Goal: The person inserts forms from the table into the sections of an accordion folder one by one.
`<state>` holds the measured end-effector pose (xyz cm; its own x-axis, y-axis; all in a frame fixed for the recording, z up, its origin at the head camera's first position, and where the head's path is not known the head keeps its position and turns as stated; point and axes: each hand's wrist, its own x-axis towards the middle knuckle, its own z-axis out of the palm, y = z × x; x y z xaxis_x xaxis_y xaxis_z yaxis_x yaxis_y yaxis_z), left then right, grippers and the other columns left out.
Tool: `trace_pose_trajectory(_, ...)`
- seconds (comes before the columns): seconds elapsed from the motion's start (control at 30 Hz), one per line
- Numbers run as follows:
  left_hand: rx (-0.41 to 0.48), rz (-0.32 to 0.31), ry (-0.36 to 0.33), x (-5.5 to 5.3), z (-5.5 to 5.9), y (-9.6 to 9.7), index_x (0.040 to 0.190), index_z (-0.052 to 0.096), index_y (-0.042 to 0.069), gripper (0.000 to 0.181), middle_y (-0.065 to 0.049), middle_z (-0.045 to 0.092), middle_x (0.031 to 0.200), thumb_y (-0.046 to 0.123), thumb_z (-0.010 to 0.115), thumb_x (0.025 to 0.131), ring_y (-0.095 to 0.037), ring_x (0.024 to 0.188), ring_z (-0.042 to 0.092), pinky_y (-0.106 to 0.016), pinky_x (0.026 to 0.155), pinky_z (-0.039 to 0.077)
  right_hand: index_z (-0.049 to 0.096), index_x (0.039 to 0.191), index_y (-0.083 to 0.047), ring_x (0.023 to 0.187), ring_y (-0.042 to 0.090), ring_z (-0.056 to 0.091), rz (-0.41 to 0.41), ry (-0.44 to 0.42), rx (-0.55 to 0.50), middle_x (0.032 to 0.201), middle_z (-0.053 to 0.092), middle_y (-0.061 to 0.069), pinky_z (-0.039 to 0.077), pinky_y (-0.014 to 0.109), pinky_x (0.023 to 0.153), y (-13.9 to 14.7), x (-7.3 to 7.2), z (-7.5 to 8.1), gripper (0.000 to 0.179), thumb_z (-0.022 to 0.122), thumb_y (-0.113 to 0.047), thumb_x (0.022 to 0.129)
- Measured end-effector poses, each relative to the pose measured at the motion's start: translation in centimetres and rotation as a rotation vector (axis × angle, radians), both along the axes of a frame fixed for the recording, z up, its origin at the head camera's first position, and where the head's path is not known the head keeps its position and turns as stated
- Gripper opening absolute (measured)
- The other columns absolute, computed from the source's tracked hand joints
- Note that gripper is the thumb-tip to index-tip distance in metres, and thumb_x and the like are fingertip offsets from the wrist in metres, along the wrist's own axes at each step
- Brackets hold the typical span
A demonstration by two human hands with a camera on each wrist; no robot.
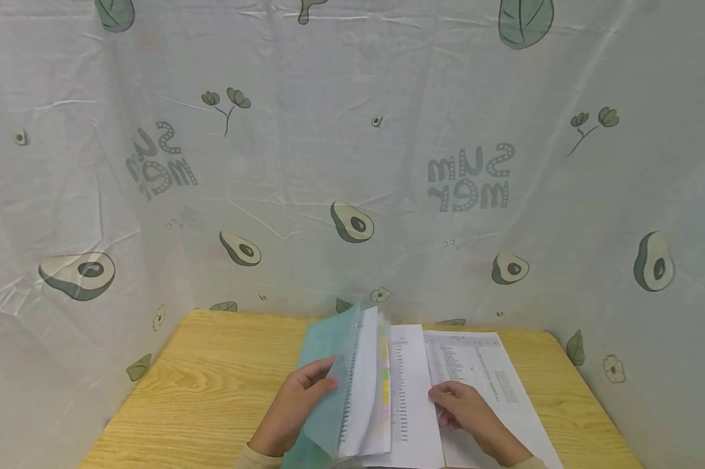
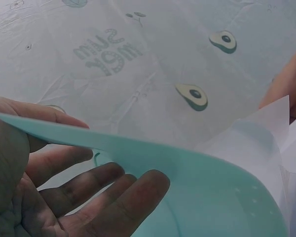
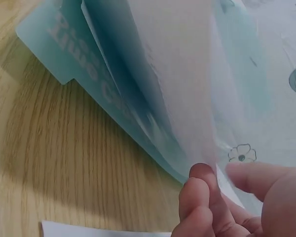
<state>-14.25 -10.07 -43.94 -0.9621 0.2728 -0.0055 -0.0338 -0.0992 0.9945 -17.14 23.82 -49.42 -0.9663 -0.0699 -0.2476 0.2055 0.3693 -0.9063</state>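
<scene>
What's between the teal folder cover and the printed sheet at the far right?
White pages, coloured tabs and another printed sheet, as the head view shows.

Smooth plastic folder (image 1: 329, 339), matt paper sheets (image 1: 418, 397), wood-grained table (image 1: 223, 365)

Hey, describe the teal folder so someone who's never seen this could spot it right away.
Find the wooden table in front of the avocado-print curtain. Near the table's middle, the left hand grips the folder. Its plain teal sets it apart from the mostly white papers on its right.
</scene>
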Motion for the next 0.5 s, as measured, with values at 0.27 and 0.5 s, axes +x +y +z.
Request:
trace_pose_trajectory(0.27, 0.013, -0.005, 0.007, 0.05, -0.28, -0.2, 0.146, 0.057, 0.002, 0.048, -0.015, 0.059, 0.146, 0.022, 0.065, 0.103, -0.022, 0.124, 0.058, -0.029, 0.095, 0.05, 0.064, 0.115, 0.006, 0.064, 0.012, 0.059, 0.038, -0.046, -0.088, 0.075, 0.063, 0.002, 0.05, 0.024, 0.058, 0.26, 0.5, -0.24, 0.034, 0.07, -0.024, 0.098)
trace_pose_trajectory(0.5, 0.016, -0.005, 0.015, 0.19, -0.39, -0.35, 0.146, 0.057, 0.002, 0.047, -0.015, 0.059, 0.145, 0.021, 0.064, 0.103, -0.022, 0.124, 0.058, -0.03, 0.095, 0.051, 0.067, 0.107, 0.006, 0.063, 0.012, 0.058, 0.028, -0.021, -0.112, 0.075, 0.062, 0.002, 0.051, 0.024, 0.058, -0.1, 0.52, -0.26, 0.029, 0.07, -0.022, 0.098)
